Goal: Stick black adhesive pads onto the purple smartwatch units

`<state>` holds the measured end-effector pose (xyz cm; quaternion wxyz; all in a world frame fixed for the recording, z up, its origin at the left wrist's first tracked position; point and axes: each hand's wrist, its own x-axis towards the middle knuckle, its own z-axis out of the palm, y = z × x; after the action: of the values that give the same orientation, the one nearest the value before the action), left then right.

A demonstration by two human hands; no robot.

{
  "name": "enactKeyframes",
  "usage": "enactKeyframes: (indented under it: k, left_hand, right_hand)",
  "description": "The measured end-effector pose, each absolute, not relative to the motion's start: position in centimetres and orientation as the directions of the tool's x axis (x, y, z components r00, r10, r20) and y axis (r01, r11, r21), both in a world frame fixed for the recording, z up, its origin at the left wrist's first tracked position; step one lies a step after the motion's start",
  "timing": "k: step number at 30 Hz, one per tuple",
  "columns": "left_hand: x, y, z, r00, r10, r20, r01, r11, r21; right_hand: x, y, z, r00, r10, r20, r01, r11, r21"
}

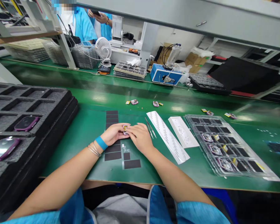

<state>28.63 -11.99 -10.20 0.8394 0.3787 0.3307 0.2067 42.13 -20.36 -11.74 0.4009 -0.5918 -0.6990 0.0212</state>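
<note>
My left hand (114, 134) and my right hand (140, 137) meet over the green mat (93, 140), pinching a small yellow-and-white component (125, 128) between their fingertips. Its exact shape is mostly hidden by my fingers. Steel tweezers (150, 128) lie just beyond my right hand, and a backing sheet of black rectangular pads (112, 116) runs under my left hand. A long white label strip (168, 137) lies to the right of the tweezers. A white card (183, 132) sits beside it.
A clear blister tray of small parts (224, 146) lies on the right, and a black foam tray (44, 105) holding purple-rimmed watch-like devices (26, 123) fills the left. Small parts (134, 102) lie farther out. A co-worker (84, 23) stands beyond the bench's far side.
</note>
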Motion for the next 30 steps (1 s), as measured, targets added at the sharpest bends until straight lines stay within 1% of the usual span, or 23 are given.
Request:
enactKeyframes:
  k: [2, 4, 5, 7, 9, 10, 11, 13, 14, 16, 21, 25, 28, 30]
  left_hand:
    - [28.5, -11.8, -10.2, 0.694, 0.597, -0.402, -0.132, 0.655, 0.744]
    - [28.5, -11.7, -10.2, 0.695, 0.608, -0.384, -0.133, 0.633, 0.762]
    - [28.5, -11.7, -10.3, 0.7, 0.614, -0.364, -0.129, 0.61, 0.782]
    - [28.4, -11.8, -10.3, 0.716, 0.62, -0.319, -0.118, 0.559, 0.821]
    - [28.4, -11.8, -10.4, 0.744, 0.609, -0.276, -0.11, 0.519, 0.848]
    - [28.4, -11.8, -10.5, 0.757, 0.601, -0.257, -0.106, 0.501, 0.859]
    - [28.4, -11.8, -10.6, 0.768, 0.593, -0.241, -0.102, 0.485, 0.868]
    - [28.4, -11.8, -10.8, 0.779, 0.59, -0.214, -0.103, 0.457, 0.883]
    - [28.4, -11.9, -10.9, 0.778, 0.595, -0.202, -0.109, 0.444, 0.889]
    - [28.4, -12.0, -11.1, 0.772, 0.61, -0.181, -0.123, 0.422, 0.898]
    - [28.5, -12.1, -11.0, 0.8, 0.587, -0.125, -0.127, 0.369, 0.921]
    - [28.5, -11.7, -10.8, 0.816, 0.555, -0.161, -0.082, 0.386, 0.919]
    - [28.1, -11.5, -10.1, 0.765, 0.616, -0.19, -0.121, 0.427, 0.896]
    - [27.4, -11.6, -9.4, 0.734, 0.652, -0.19, -0.155, 0.433, 0.888]
  right_hand:
    - [42.2, -20.4, -11.8, 0.0, 0.852, 0.523, 0.82, 0.3, -0.488]
    - [42.3, -20.4, -11.9, 0.021, 0.852, 0.523, 0.798, 0.301, -0.522]
    - [42.4, -20.3, -11.9, 0.057, 0.851, 0.521, 0.775, 0.291, -0.561]
    - [42.6, -20.2, -12.1, 0.17, 0.857, 0.487, 0.687, 0.251, -0.682]
    - [42.8, -20.1, -12.4, 0.261, 0.888, 0.378, 0.511, 0.205, -0.835]
    - [42.8, -20.0, -12.5, 0.262, 0.918, 0.297, 0.393, 0.18, -0.902]
    - [42.8, -19.9, -12.6, 0.228, 0.95, 0.215, 0.271, 0.15, -0.951]
    - [42.7, -19.9, -12.6, 0.127, 0.987, 0.096, 0.085, 0.086, -0.993]
    - [42.6, -20.0, -12.6, 0.097, 0.993, 0.071, 0.038, 0.067, -0.997]
    - [42.4, -20.2, -12.4, 0.099, 0.993, 0.07, 0.015, 0.069, -0.997]
    - [41.9, -20.6, -12.5, 0.157, 0.98, 0.125, 0.077, 0.114, -0.991]
    - [42.2, -20.2, -12.8, 0.143, 0.986, 0.083, 0.073, 0.073, -0.995]
    - [43.0, -19.8, -12.8, 0.139, 0.987, 0.079, 0.033, 0.075, -0.997]
    - [43.6, -19.5, -12.8, 0.182, 0.978, 0.097, 0.023, 0.094, -0.995]
